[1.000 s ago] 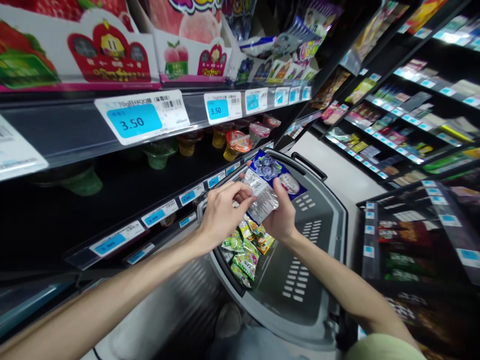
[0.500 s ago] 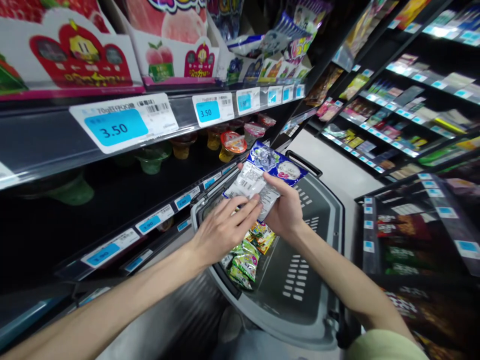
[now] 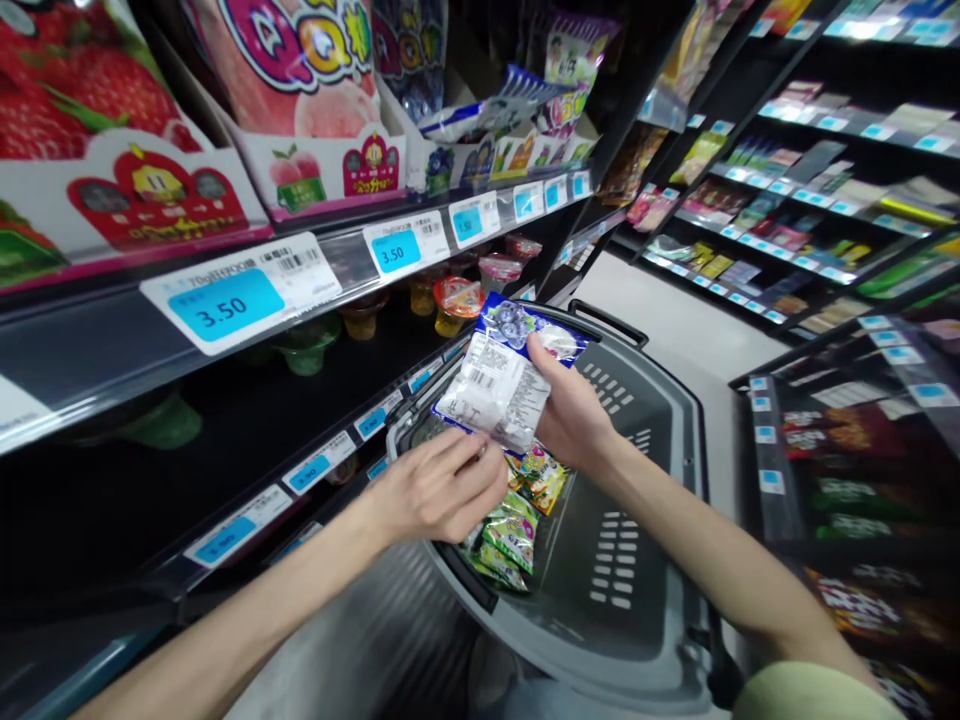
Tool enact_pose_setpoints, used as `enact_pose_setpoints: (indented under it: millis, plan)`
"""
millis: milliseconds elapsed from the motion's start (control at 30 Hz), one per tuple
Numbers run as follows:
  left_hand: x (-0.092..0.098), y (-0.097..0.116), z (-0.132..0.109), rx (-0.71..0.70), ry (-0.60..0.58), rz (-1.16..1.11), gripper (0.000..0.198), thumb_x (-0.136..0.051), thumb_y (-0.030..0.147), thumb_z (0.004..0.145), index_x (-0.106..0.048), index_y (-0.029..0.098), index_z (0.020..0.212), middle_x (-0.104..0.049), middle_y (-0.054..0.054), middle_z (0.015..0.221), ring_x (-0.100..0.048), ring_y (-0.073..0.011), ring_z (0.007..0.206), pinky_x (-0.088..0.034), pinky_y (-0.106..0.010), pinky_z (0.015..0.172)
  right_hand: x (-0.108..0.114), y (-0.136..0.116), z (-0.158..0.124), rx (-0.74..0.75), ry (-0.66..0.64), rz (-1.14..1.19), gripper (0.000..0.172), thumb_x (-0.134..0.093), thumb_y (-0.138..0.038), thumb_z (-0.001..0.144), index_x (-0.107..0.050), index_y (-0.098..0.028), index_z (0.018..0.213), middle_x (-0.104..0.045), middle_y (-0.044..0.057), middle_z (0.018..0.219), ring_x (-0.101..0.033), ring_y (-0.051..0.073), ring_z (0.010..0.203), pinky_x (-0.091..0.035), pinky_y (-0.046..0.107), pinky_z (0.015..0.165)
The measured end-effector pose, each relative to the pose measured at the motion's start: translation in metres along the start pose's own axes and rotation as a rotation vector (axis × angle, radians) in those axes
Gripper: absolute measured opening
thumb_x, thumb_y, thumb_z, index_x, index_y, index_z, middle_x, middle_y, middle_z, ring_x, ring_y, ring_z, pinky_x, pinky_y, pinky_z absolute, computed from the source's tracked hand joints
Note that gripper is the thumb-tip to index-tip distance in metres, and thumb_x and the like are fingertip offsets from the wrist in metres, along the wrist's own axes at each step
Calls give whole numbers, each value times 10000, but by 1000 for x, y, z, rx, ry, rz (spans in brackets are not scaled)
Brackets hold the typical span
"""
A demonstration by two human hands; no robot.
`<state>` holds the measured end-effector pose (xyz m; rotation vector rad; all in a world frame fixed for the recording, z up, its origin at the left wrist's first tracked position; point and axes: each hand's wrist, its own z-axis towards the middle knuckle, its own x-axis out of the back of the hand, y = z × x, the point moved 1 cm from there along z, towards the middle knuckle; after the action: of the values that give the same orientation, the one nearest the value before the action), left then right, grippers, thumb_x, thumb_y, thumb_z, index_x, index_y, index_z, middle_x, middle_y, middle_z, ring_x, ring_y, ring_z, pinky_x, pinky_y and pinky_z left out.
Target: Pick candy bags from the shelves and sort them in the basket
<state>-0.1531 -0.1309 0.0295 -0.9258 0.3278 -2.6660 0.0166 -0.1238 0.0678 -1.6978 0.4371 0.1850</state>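
Note:
My right hand (image 3: 574, 405) grips a blue and silver candy bag (image 3: 499, 390) by its right side, thumb on top. The printed white back of the bag, with a barcode, faces up, and grapes or blueberries show on its blue end. My left hand (image 3: 442, 485) is closed, its curled fingertips at the bag's lower edge; its thumb is hidden. Below both hands is a grey shopping basket (image 3: 637, 640). Inside it, at the left, lie several small green candy bags (image 3: 514, 535) and yellow candy bags (image 3: 544, 480).
At the left, a shelf with price tags (image 3: 240, 295) holds boxes of candy bags (image 3: 300, 90). Jelly cups (image 3: 457, 300) stand on the level beneath. More stocked shelves (image 3: 817, 200) rise across the pale floor (image 3: 667, 300), and a low display (image 3: 847, 430) stands at right.
My left hand has slid off the bag's face, down to its lower edge, and its fingers have curled. The bag's printed back shows more fully. The view has shifted slightly.

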Motion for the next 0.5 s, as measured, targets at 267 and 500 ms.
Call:
enact_pose_setpoints:
  millis: [267, 500]
  plan:
    - [-2, 6, 6, -93, -41, 9, 112, -613, 147, 906, -637, 160, 798, -705, -11, 836, -669, -128, 780, -543, -264, 722, 5, 6, 4, -75, -6, 125, 337, -650, -404, 899, -652, -192, 1161, -759, 75, 1002, -698, 265, 1045, -560, 441, 928]
    - [-2, 12, 1, -94, -68, 24, 157, -578, 131, 909, -610, 168, 760, -678, -1, 798, -630, -116, 740, -495, -267, 675, 4, 10, 3, -138, -120, 105, 295, -684, -405, 880, -688, -173, 1062, -763, 80, 945, -714, 265, 996, -572, 430, 911]
